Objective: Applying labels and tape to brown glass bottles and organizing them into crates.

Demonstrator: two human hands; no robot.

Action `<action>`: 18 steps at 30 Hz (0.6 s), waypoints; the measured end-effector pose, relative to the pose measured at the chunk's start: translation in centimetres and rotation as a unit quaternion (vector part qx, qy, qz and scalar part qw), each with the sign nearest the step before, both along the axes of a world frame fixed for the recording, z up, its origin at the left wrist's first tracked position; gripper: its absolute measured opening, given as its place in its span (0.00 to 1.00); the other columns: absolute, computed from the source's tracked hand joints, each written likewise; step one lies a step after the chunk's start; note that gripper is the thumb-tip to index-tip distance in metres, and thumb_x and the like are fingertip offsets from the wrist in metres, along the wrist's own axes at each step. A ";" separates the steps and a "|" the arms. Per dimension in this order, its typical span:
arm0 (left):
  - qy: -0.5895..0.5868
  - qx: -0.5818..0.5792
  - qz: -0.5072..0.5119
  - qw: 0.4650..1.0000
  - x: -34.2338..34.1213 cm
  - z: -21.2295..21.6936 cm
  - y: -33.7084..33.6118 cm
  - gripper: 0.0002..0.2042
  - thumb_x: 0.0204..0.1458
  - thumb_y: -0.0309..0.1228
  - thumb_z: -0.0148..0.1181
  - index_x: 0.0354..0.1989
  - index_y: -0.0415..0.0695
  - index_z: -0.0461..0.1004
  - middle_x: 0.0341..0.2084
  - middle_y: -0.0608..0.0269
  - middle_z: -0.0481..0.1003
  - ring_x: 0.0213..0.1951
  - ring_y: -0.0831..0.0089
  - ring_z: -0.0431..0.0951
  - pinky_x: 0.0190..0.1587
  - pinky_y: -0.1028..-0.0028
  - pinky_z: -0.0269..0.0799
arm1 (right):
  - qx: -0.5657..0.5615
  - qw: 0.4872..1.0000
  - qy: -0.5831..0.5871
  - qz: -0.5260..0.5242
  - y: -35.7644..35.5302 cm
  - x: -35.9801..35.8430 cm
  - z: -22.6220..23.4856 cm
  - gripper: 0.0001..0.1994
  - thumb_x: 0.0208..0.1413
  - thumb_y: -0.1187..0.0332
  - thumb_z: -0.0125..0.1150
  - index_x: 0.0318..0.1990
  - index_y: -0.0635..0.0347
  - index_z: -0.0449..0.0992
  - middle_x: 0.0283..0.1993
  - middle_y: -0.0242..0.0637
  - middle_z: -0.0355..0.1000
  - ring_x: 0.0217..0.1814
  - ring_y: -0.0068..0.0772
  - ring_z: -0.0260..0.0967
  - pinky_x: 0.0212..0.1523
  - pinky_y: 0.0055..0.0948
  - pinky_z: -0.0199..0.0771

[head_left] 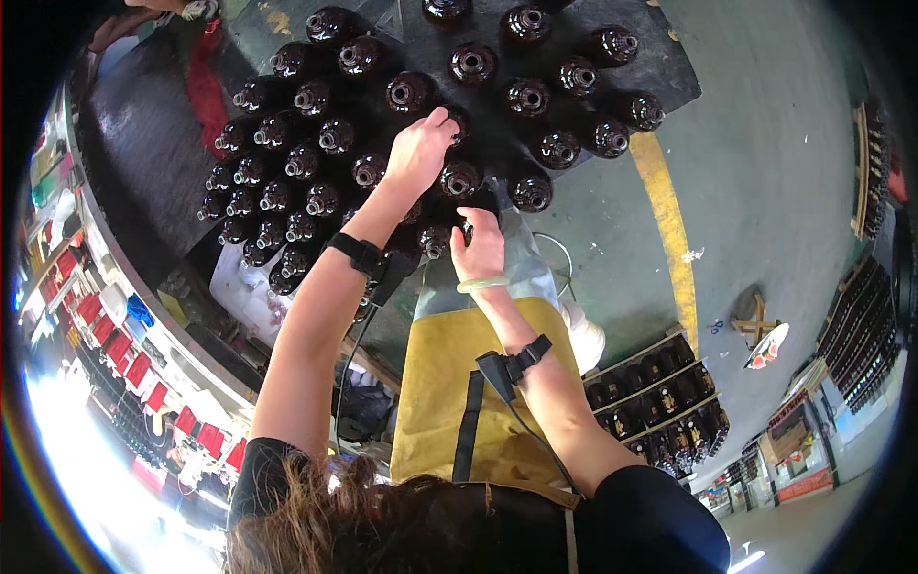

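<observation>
Many dark brown glazed jugs (325, 134) with narrow necks stand packed together on a dark mat (153, 143) on the floor. My left hand (419, 148) reaches forward and its fingers rest on the neck of one jug (457, 122) in the middle of the group. My right hand (476, 251), with a pale bangle on the wrist, is closed around the neck of a nearer jug (467, 230) at the group's front edge. Both wrists carry black straps with small devices. I wear a mustard apron (435, 383).
A yellow painted line (669, 220) runs across the green floor on the right. Wooden crates with more dark bottles (660, 402) sit at the lower right. Shelving with red boxes (105, 335) lines the left. A small wooden stool (751, 311) stands further right.
</observation>
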State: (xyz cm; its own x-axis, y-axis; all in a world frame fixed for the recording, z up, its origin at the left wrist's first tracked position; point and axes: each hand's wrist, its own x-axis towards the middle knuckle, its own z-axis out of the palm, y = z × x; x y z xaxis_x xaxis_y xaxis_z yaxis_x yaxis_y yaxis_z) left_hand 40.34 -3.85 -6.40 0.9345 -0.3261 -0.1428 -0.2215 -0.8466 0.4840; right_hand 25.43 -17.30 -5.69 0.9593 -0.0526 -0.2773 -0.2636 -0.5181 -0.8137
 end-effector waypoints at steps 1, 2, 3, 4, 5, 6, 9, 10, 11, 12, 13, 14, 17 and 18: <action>-0.005 -0.002 -0.003 1.000 -0.2 -0.2 0.0 0.05 0.49 0.25 0.64 0.34 0.44 0.78 0.34 0.61 0.71 0.36 0.59 0.79 0.38 0.62 0.77 | -0.003 1.000 -0.001 -0.002 -0.1 0.0 0.0 0.16 0.51 0.74 0.62 0.49 0.60 0.73 0.49 0.49 0.71 0.51 0.53 0.71 0.51 0.45 0.75; -0.010 -0.004 -0.007 1.000 -0.5 -0.3 -0.1 0.04 0.49 0.24 0.63 0.33 0.44 0.77 0.33 0.61 0.71 0.36 0.59 0.79 0.37 0.62 0.77 | -0.004 1.000 0.026 -0.004 -0.2 -0.1 0.2 0.15 0.51 0.74 0.62 0.48 0.59 0.73 0.49 0.48 0.71 0.50 0.53 0.72 0.51 0.45 0.75; -0.013 -0.003 -0.009 1.000 -0.8 -0.2 0.2 0.05 0.48 0.24 0.63 0.34 0.43 0.78 0.33 0.61 0.71 0.36 0.59 0.79 0.37 0.63 0.77 | -0.003 0.998 0.054 -0.005 -0.2 -0.1 0.6 0.14 0.52 0.74 0.62 0.48 0.59 0.73 0.49 0.48 0.72 0.50 0.53 0.72 0.50 0.45 0.75; -0.013 -0.004 -0.011 1.000 -1.0 -0.2 0.5 0.05 0.48 0.24 0.63 0.34 0.43 0.78 0.33 0.61 0.71 0.36 0.59 0.79 0.37 0.63 0.77 | -0.005 0.998 0.054 -0.007 -0.4 0.0 1.0 0.14 0.52 0.74 0.62 0.48 0.59 0.73 0.49 0.48 0.72 0.50 0.53 0.72 0.50 0.45 0.75; -0.016 -0.001 -0.010 1.000 -1.1 -0.2 0.7 0.05 0.48 0.24 0.63 0.34 0.43 0.78 0.33 0.61 0.71 0.36 0.59 0.79 0.37 0.63 0.77 | 0.002 0.996 0.087 0.000 -0.9 0.1 1.4 0.14 0.52 0.73 0.62 0.48 0.58 0.74 0.49 0.47 0.72 0.50 0.54 0.72 0.50 0.46 0.75; -0.020 0.001 -0.009 1.000 -1.1 0.0 0.8 0.05 0.48 0.23 0.63 0.34 0.43 0.78 0.33 0.61 0.71 0.36 0.59 0.79 0.37 0.63 0.77 | 0.007 0.993 0.119 0.007 -1.4 0.1 1.7 0.14 0.53 0.73 0.62 0.48 0.58 0.74 0.49 0.46 0.72 0.50 0.54 0.72 0.49 0.46 0.75; -0.012 0.005 -0.008 1.000 -1.2 0.5 1.0 0.05 0.48 0.23 0.63 0.33 0.43 0.78 0.33 0.62 0.71 0.37 0.60 0.79 0.37 0.63 0.77 | -0.012 0.999 0.047 -0.002 -3.3 0.7 2.5 0.13 0.52 0.74 0.61 0.47 0.57 0.74 0.48 0.44 0.73 0.50 0.52 0.71 0.50 0.44 0.74; -0.006 0.007 -0.005 1.000 -1.2 0.6 1.0 0.05 0.48 0.23 0.63 0.33 0.43 0.78 0.33 0.62 0.71 0.37 0.60 0.79 0.37 0.62 0.77 | -0.039 0.999 -0.014 0.006 -4.1 1.1 2.9 0.14 0.51 0.75 0.61 0.47 0.57 0.74 0.48 0.43 0.72 0.50 0.51 0.71 0.50 0.43 0.74; -0.002 0.011 -0.001 1.000 -1.2 0.7 1.1 0.04 0.48 0.23 0.63 0.33 0.43 0.78 0.33 0.63 0.71 0.37 0.60 0.79 0.37 0.63 0.77 | -0.075 0.996 -0.051 0.016 -4.9 1.6 3.1 0.14 0.50 0.76 0.61 0.46 0.57 0.74 0.47 0.42 0.71 0.49 0.49 0.70 0.49 0.42 0.73; -0.001 0.010 -0.002 1.000 -1.3 0.6 1.2 0.04 0.48 0.23 0.63 0.33 0.43 0.78 0.33 0.63 0.71 0.37 0.60 0.79 0.37 0.63 0.77 | -0.107 0.991 -0.081 0.014 -5.5 1.9 3.3 0.14 0.50 0.77 0.61 0.46 0.57 0.74 0.47 0.41 0.70 0.49 0.49 0.69 0.49 0.43 0.73; -0.006 0.012 -0.005 1.000 -1.2 0.4 1.3 0.04 0.48 0.23 0.63 0.33 0.43 0.78 0.34 0.63 0.71 0.37 0.60 0.79 0.37 0.63 0.77 | -0.113 0.990 -0.081 0.016 -6.1 2.1 3.4 0.15 0.50 0.77 0.62 0.46 0.57 0.74 0.48 0.41 0.69 0.49 0.48 0.69 0.49 0.42 0.73; -0.010 0.015 -0.007 1.000 -1.2 0.3 1.4 0.04 0.49 0.23 0.63 0.33 0.43 0.78 0.34 0.63 0.71 0.37 0.60 0.79 0.37 0.63 0.77 | -0.118 0.989 -0.081 0.018 -6.6 2.3 3.4 0.15 0.50 0.76 0.62 0.47 0.57 0.74 0.48 0.41 0.69 0.49 0.48 0.69 0.49 0.42 0.73; -0.014 0.002 -0.002 1.000 -1.1 0.3 1.4 0.04 0.49 0.24 0.63 0.33 0.44 0.78 0.34 0.63 0.71 0.38 0.60 0.79 0.37 0.63 0.77 | -0.121 0.989 -0.076 0.024 -7.2 2.8 3.4 0.16 0.50 0.76 0.62 0.47 0.56 0.74 0.49 0.41 0.68 0.49 0.47 0.69 0.49 0.42 0.73; -0.013 0.005 0.000 1.000 -1.0 0.3 1.4 0.04 0.49 0.24 0.63 0.33 0.44 0.78 0.34 0.63 0.71 0.38 0.60 0.79 0.37 0.63 0.77 | -0.118 0.990 -0.075 0.027 -7.4 2.8 3.2 0.16 0.50 0.76 0.62 0.47 0.56 0.74 0.49 0.41 0.68 0.49 0.47 0.69 0.49 0.42 0.73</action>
State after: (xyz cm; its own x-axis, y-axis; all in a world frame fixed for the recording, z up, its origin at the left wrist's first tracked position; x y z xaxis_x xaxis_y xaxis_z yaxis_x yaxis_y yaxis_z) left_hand 39.31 -2.49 -6.13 0.9383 -0.3242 -0.1208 -0.2336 -0.8513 0.4699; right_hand 28.23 -24.67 -2.46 0.9920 -0.0466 -0.1170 -0.1154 -0.7089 -0.6958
